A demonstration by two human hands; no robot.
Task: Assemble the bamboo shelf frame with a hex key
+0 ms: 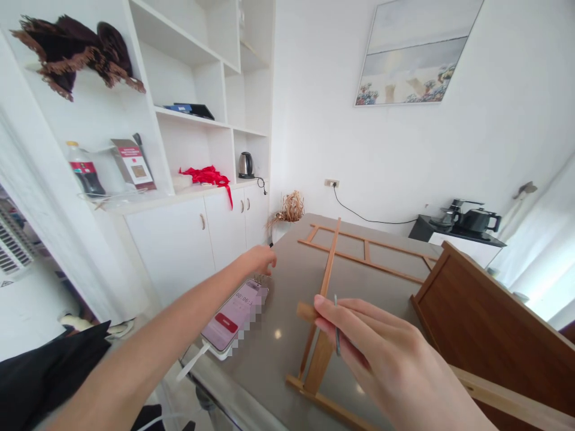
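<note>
My right hand (386,353) was pinched tight on a small wood block (306,310) at its 10 o'clock — metal rod (336,320) by the fingers. Wooden frame (320,362) at its 9. Left hand (259,261) half-curled, phone (236,311) at its 7 — couldn't tell if holding anything.

Bright daylight through curtain (541,257), glare spots (278,333) on tabletop (265,374), stretched wide-angle edges, pixelated patch (251,320) left of centre
</note>
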